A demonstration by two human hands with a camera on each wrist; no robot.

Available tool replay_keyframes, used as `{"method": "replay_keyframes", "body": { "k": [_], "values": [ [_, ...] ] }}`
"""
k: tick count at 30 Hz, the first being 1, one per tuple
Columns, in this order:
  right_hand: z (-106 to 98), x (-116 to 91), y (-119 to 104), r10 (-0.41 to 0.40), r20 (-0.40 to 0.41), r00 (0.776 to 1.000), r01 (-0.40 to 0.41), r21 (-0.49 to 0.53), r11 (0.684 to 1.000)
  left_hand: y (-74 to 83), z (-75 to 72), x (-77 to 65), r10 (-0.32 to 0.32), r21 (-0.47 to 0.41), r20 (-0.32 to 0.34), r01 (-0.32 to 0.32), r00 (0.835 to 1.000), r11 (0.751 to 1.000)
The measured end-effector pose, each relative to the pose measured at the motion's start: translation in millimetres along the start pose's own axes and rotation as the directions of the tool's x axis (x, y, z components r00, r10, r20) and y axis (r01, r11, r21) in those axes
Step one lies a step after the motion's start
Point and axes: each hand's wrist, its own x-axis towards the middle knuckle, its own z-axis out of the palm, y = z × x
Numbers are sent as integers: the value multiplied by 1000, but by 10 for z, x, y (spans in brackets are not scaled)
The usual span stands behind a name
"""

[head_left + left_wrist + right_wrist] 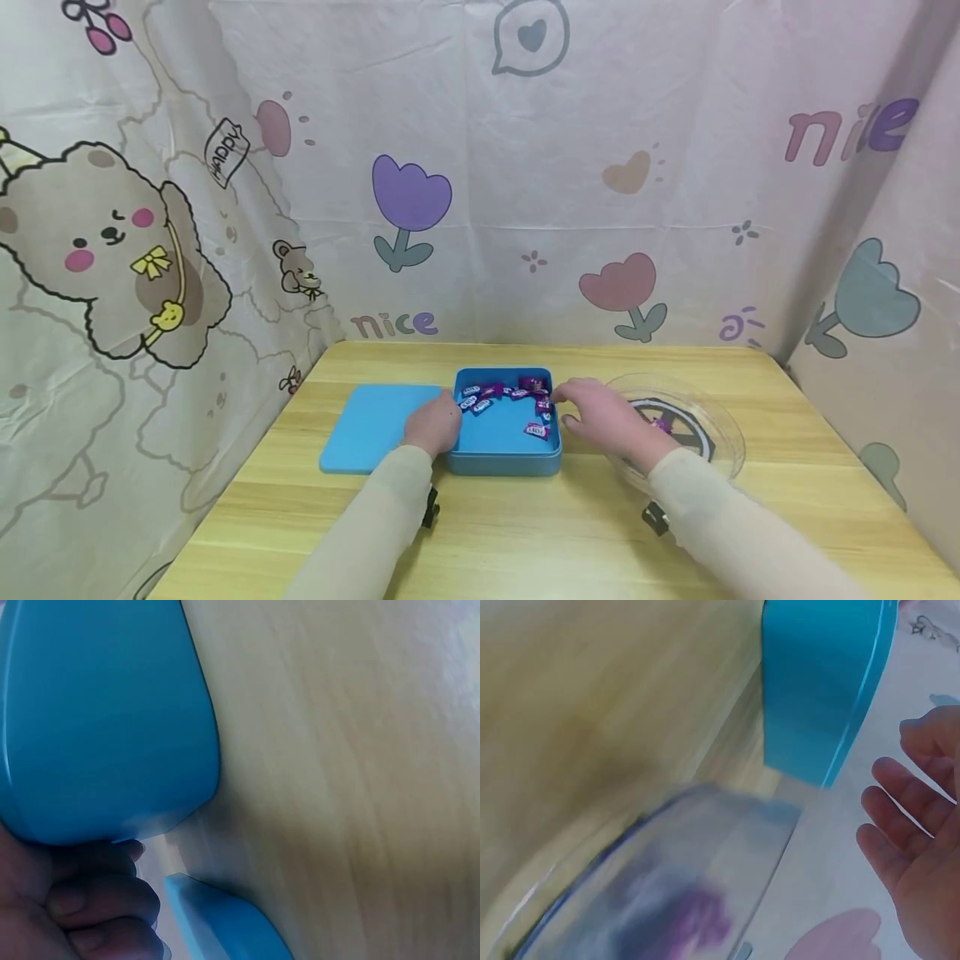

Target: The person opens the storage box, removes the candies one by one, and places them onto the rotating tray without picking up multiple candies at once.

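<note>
A blue open box (504, 464) stands in the middle of the table, with several purple-wrapped candies (536, 430) lying inside, mostly along its back and right side. My left hand (435, 423) holds the box's left side; in the left wrist view its curled fingers (105, 900) lie against the blue wall. Just off the right rim hovers my right hand (603, 417), its fingers loosely bent and nothing in them. Beneath and beside that forearm sits a clear round container (733, 450) with purple wrapping (705, 919) inside, partly hidden by the arm.
A flat blue lid (375, 425) lies on the wooden table (495, 542) left of the box. Patterned cloth (510, 150) hangs behind the table and at both sides.
</note>
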Motion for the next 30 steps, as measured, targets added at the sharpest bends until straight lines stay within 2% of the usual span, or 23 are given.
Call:
{"method": "replay_keyframes", "body": {
  "k": [7, 15, 23, 30],
  "values": [
    [189, 214, -210, -41, 43, 998, 41, -7, 999, -19, 22, 9, -5, -3, -6, 5, 1000, 1000],
    [427, 374, -256, -110, 112, 988, 125, -135, 983, -22, 23, 16, -11, 2, 3, 11, 1000, 1000],
    [486, 422, -273, -101, 153, 983, 133, -211, 969, 5, -7, 9, -31, -11, 13, 31, 999, 999],
    [497, 445, -347, -61, 203, 977, 118, -282, 952, -5, -4, 5, -39, -33, 14, 39, 999, 999]
  ]
}}
